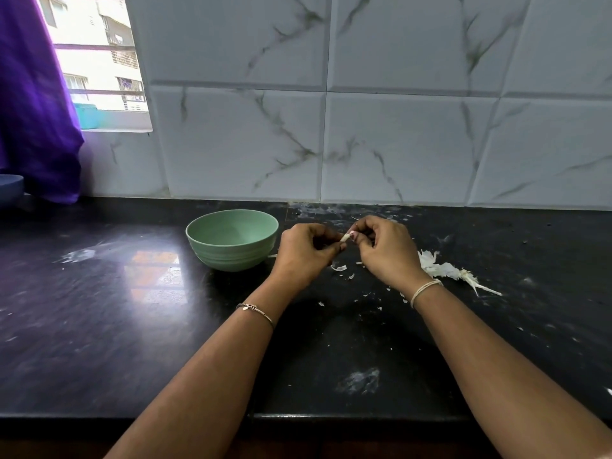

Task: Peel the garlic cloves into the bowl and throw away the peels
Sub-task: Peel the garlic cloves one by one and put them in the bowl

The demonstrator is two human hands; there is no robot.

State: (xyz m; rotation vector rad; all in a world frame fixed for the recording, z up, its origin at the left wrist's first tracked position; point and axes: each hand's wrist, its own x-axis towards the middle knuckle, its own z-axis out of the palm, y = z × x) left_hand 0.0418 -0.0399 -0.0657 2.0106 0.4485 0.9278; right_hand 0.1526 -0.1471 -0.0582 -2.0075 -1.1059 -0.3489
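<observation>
A small whitish garlic clove is pinched between both hands just above the black counter. My left hand holds it from the left with curled fingers. My right hand pinches its other end with thumb and fingertips. A pale green bowl stands on the counter just left of my left hand; its inside looks bare from here. A heap of white garlic peels lies to the right of my right wrist, and small peel flakes are scattered under the hands.
The black stone counter runs to a marble-tiled wall behind. A purple curtain hangs at the far left beside a window, with a blue dish below it. The counter's front edge is close to me.
</observation>
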